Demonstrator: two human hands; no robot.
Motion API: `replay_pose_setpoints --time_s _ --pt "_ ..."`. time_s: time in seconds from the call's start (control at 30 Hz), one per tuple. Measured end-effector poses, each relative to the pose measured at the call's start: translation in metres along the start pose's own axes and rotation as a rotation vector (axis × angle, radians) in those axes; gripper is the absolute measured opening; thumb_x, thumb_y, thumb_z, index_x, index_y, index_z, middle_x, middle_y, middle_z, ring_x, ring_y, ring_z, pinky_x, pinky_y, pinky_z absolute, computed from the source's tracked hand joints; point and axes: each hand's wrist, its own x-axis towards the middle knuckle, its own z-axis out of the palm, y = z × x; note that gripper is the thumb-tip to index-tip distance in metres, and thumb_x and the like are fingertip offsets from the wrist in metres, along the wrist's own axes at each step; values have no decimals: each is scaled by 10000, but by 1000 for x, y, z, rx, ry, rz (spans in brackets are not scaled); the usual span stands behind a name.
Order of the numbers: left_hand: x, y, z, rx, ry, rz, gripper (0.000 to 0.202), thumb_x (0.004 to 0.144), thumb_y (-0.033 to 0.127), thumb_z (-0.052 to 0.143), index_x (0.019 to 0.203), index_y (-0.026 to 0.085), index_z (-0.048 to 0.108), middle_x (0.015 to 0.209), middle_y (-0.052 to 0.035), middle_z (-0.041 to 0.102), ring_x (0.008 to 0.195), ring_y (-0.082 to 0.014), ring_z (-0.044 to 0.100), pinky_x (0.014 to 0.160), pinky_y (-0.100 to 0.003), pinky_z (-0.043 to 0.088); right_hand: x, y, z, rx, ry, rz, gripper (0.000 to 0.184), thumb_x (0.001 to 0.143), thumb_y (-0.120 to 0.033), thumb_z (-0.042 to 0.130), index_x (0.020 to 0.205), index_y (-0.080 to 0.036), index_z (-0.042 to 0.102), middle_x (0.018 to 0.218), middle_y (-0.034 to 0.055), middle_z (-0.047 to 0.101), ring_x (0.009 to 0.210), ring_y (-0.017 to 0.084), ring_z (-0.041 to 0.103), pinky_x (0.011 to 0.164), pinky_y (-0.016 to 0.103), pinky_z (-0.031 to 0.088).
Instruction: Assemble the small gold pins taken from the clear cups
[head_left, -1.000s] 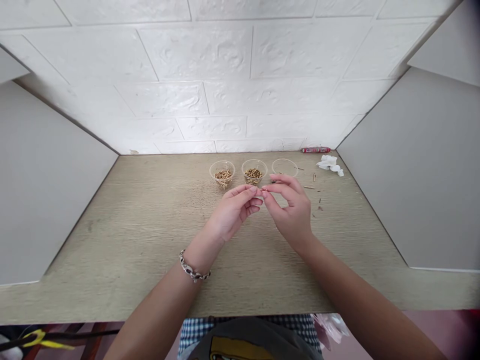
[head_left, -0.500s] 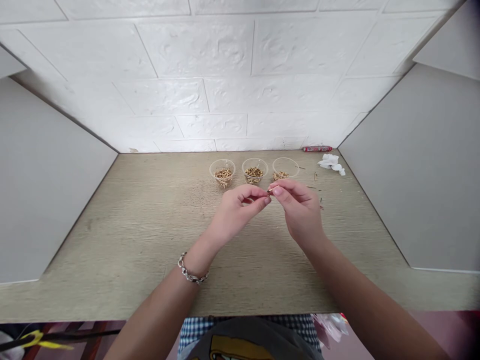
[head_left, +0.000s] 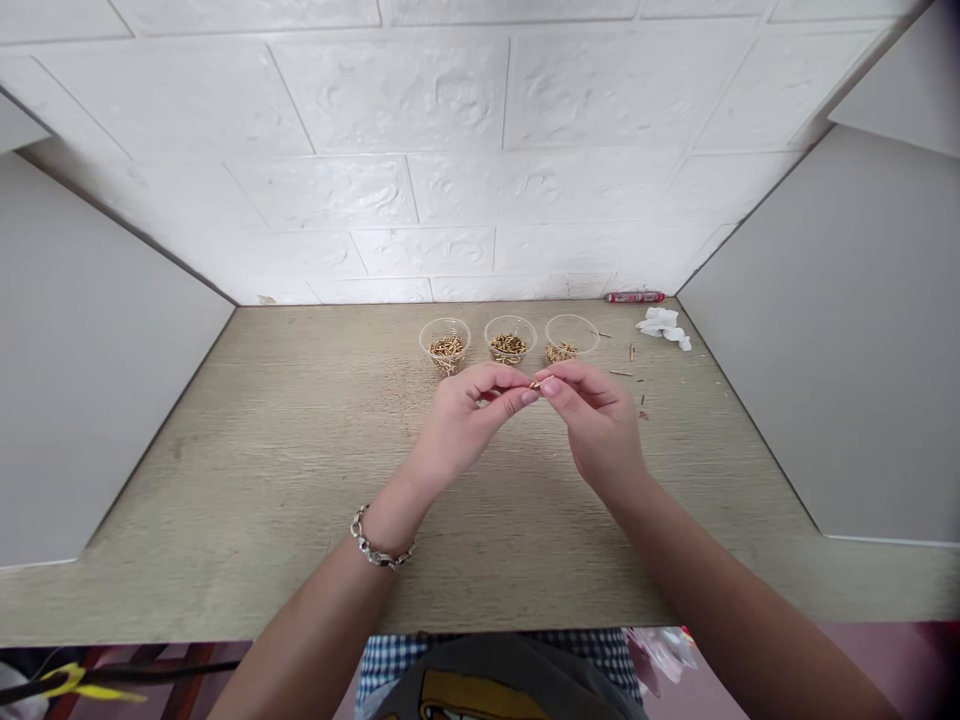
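My left hand (head_left: pixel 476 410) and my right hand (head_left: pixel 596 410) meet fingertip to fingertip above the table. Both are closed in a pinch on a tiny brass-coloured metal piece (head_left: pixel 534 385); fingers cover most of it, and I cannot tell if it is one part or two. Just beyond the hands stand three clear plastic cups in a row. The left cup (head_left: pixel 445 328) holds small gold-coloured pieces, the middle cup (head_left: pixel 510 325) darker brass ones, and the right cup (head_left: pixel 572 325) a low heap of thin gold ones, partly hidden by my right hand.
Loose thin metal pins (head_left: pixel 621 373) lie right of the cups. Crumpled white tissue (head_left: pixel 660 322) and a red tube-like item (head_left: pixel 635 297) sit at the back right. A white brick-pattern wall (head_left: pixel 450 190) closes the back; grey panels (head_left: pixel 840 340) flank the wooden table (head_left: pixel 262 450).
Both hands have shifted very slightly left, and their fingertips have come closer together around the small metal piece. The cups and loose pins stay where they were.
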Motion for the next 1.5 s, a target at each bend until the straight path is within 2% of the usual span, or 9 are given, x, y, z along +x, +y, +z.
replay_pose_setpoints --time_s 0.27,0.43,0.73,0.87,1.0,1.13,1.3,1.5 --pt "1 1 0 38 -9 72 122 778 288 609 813 190 671 848 -22 662 796 -124 585 739 -263 465 0 3 -1 47 0 49 61 740 -310 650 769 -262 675 755 -18 672 728 135 615 668 303 515" --pt "1 2 -1 63 -33 57 122 802 278 581 813 187 661 837 -19 652 800 -119 577 749 -258 453 0 2 -1 101 20 54 56 734 -294 661 783 -288 687 758 -29 669 725 119 609 670 288 512" --pt "0 2 0 67 -17 63 110 795 272 584 812 191 657 829 -15 661 773 -123 576 732 -261 454 -1 0 0 40 8 24 49 742 -304 650 760 -261 665 742 -22 664 704 128 605 644 293 508" --pt "1 2 -1 64 -7 49 136 810 295 563 806 187 646 799 -11 649 733 -112 557 703 -248 444 -1 -2 -1 -46 -4 -11 45 775 -281 614 781 -254 650 732 -21 654 688 125 597 630 281 492" --pt "0 2 -1 89 16 47 152 822 307 541 782 180 614 735 2 597 681 -97 504 652 -226 414 -1 -7 -2 -296 -52 -151 71 819 -230 554 795 -236 620 756 -12 633 712 124 568 665 282 462" --pt "-1 7 -1 40 -20 7 200 848 319 491 733 173 563 712 4 550 683 -99 479 661 -224 403 -2 -9 -3 -467 -123 -262 121 840 -215 502 746 -210 577 693 -5 577 650 123 512 621 279 420" --pt "-2 8 -2 9 -78 -32 251 865 309 449 668 165 506 648 14 478 647 -97 438 632 -225 370 -5 -10 -1 -438 -223 -195 161 852 -212 460 717 -196 546 625 -24 529 572 100 464 545 246 370" --pt "-1 2 0 19 -84 -27 276 876 330 425 658 164 453 619 26 418 606 -92 385 582 -226 325 -5 -13 1 -422 -224 -108 178 825 -189 457 653 -187 499 557 -43 445 515 85 389 492 229 316"
